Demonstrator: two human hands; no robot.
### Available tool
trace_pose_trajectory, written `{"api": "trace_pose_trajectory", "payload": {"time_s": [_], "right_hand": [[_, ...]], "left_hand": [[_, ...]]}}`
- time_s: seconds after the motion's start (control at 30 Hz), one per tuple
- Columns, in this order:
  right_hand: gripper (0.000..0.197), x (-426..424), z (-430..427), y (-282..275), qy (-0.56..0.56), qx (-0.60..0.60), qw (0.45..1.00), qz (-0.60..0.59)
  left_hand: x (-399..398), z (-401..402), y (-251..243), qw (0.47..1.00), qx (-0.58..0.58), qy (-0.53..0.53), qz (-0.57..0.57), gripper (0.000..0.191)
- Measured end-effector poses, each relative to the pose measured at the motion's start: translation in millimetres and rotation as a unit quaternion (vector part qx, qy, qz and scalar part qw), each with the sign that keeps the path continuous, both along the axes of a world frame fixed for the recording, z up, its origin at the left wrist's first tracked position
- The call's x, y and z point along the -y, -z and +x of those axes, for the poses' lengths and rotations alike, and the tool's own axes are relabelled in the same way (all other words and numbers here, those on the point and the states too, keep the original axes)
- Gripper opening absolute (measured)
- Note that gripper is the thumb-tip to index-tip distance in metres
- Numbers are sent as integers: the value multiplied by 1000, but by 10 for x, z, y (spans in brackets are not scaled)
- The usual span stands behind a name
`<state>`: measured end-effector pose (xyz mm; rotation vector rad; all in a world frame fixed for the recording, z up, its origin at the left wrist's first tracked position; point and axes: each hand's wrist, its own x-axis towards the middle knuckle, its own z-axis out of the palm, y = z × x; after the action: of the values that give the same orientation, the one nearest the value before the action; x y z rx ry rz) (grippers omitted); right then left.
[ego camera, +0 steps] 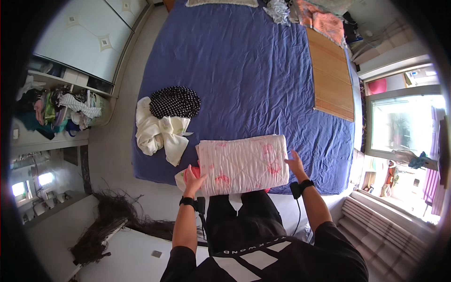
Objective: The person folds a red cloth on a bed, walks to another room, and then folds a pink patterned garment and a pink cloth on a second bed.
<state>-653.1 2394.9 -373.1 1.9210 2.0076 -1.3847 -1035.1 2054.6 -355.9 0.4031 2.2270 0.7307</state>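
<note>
A folded quilted pad, pale pink with red-pink patterns, lies at the near edge of the bed, right in front of my legs. My left hand is at its left edge, with the thumb against the pad. Beside those fingers shows a bit of red cloth; whether they grip it cannot be made out. At the pad's right edge, my right hand has its fingers spread and its thumb close to the side. A crumpled white cloth and a black cloth with white dots lie to the left.
The bed has a wrinkled blue sheet. A folded bamboo mat lies along its right side, below an orange cloth. Heaped clothes fill a shelf at left. A radiator stands at lower right.
</note>
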Motion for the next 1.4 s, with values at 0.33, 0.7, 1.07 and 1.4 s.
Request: {"api": "trace_pose_trajectory", "payload": {"time_s": [0.33, 0.7, 1.07, 1.4], "right_hand": [[50, 473, 397, 703, 94, -141, 953, -252], [68, -107, 118, -164, 26, 80, 969, -233], [56, 212, 891, -2510, -28, -117, 970, -211], [83, 772, 1554, -2933, 19, -510, 837, -197]], "left_hand": [[510, 562, 747, 901, 391, -183, 48, 72], [-70, 398, 378, 854, 455, -251, -18, 56], [243, 305, -2164, 924, 338, -44, 176, 67], [-104, 1198, -2948, 943, 215, -43, 249, 58]]}}
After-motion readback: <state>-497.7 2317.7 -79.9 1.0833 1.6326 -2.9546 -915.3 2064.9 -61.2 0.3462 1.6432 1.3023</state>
